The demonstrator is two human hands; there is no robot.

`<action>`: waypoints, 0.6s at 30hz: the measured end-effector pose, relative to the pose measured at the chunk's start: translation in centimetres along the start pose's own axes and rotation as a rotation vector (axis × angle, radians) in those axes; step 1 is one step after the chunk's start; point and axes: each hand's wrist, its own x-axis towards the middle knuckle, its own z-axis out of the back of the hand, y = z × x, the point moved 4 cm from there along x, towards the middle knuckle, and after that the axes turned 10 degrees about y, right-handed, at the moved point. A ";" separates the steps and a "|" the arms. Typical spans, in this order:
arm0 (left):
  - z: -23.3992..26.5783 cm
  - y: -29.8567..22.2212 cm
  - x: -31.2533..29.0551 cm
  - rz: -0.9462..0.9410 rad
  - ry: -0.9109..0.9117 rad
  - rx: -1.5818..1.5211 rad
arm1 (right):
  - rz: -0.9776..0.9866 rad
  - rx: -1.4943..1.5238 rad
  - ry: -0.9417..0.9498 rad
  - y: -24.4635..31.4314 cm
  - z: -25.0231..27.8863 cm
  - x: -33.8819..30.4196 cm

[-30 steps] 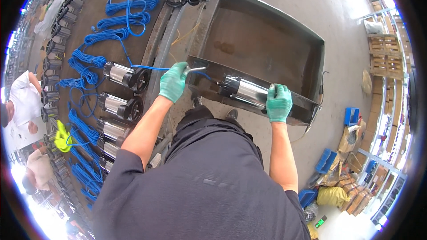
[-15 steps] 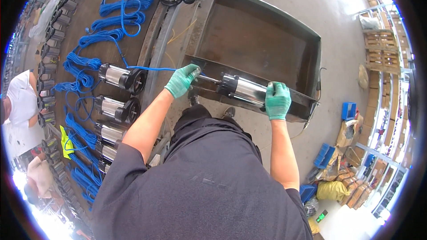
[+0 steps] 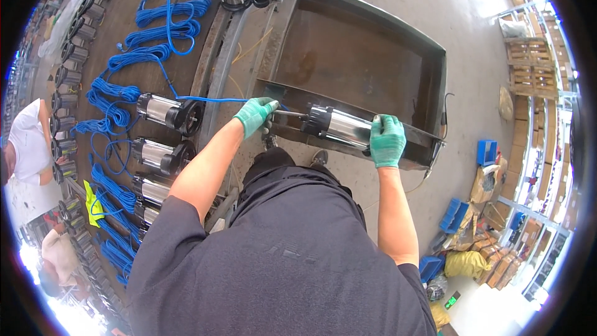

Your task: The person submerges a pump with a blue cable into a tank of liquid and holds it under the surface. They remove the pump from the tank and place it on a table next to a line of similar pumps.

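A silver cylindrical pump motor (image 3: 347, 128) with a black ribbed end lies across the near strip of a metal tank. My right hand (image 3: 387, 140), in a green glove, is wrapped over its right end. From the black left end a thin metal rod (image 3: 291, 113) reaches to my left hand (image 3: 256, 116), also gloved in green, whose fingers are closed around it. Whether the rod is a tool or the motor's own shaft I cannot tell. A blue cable (image 3: 211, 98) runs from the left to my left hand; its end is hidden there.
The rusty-bottomed metal tank (image 3: 445, 81) stands in front of me. At left, a bench (image 3: 134, 40) carries coiled blue cables (image 3: 112, 115) and several similar motors (image 3: 163, 111). Two people in light shirts are at far left. Shelving (image 3: 528, 174), pallets and blue bins (image 3: 454, 215) line the right.
My left hand has shifted slightly left and down, and the rod in it lies more level than before. My right hand stays on the motor.
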 end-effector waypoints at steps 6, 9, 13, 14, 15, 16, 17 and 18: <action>-1.3 -0.6 -0.6 -0.197 -0.020 -0.244 | 0.016 0.001 -0.022 0.3 0.2 0.1; -0.7 -0.5 -0.1 -0.189 0.056 -0.232 | 0.011 0.005 -0.021 0.3 0.2 0.0; 0.5 -0.8 -0.3 -0.048 0.250 -0.190 | 0.002 -0.001 -0.010 -0.1 0.0 -0.1; 0.5 -0.9 -0.5 -0.049 0.324 -0.109 | 0.000 -0.002 -0.011 -0.2 0.1 0.0; 0.9 -0.5 -0.3 -0.028 0.319 0.007 | 0.000 0.001 -0.005 0.0 0.0 0.2; 1.2 0.2 0.4 -0.030 0.316 0.005 | 0.000 0.004 0.001 0.2 0.0 0.3; 1.4 0.4 1.2 -0.194 0.265 0.266 | 0.004 0.005 0.002 0.3 0.0 0.4; 0.9 -0.6 0.9 -0.355 0.214 0.529 | -0.001 0.005 0.002 0.3 0.1 0.3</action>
